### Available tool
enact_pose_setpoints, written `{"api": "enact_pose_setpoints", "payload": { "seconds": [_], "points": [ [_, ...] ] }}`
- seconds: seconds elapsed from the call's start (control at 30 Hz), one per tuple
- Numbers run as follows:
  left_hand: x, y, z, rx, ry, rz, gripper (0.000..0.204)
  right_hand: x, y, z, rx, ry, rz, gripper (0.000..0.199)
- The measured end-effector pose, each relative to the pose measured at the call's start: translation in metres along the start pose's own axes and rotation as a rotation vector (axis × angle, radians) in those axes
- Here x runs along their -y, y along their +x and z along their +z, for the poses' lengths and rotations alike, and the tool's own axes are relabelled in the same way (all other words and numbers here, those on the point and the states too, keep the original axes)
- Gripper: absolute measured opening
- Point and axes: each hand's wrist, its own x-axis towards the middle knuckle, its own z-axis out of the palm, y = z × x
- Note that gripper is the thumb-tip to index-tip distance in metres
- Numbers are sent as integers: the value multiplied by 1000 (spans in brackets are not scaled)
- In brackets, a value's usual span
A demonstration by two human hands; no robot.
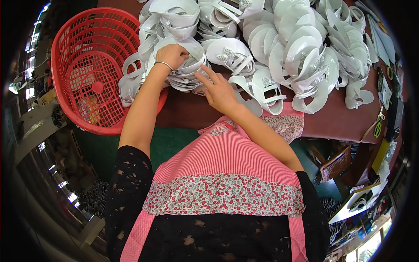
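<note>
A stack of white shoe uppers (187, 81) lies near the table's front edge, just right of the red basket. My left hand (171, 56) is over the top of this stack, its fingers curled and closed on the rim of a white upper; the fingertips are partly hidden. On the stack's right side is my right hand (219, 91), fingers stretched out and apart, the fingertips at the edge of the pieces. Just beyond it lies a strapped white upper (230, 56) with a sparkly bow-shaped ornament.
A red plastic basket (97, 48) with slotted walls stands at the left. Large heaps of white uppers (301, 39) cover the back and right of the brown table (340, 120). Green-handled scissors (378, 124) are at the right edge. A pink checked apron (227, 153) covers my front.
</note>
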Motion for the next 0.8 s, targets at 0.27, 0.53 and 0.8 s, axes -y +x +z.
{"api": "enact_pose_setpoints", "payload": {
  "seconds": [0.27,0.53,0.8],
  "points": [
    [3,2,6,-4,21,-22,20,-6,-1,1,-5,-3,-27,58],
    [-2,2,6,-7,-8,-51,20,-6,-3,-3,26,-39,-34,60],
    [3,-3,0,57,-137,-76,22,-3,-4,-14,91,-54,-68,63]
  ]
}}
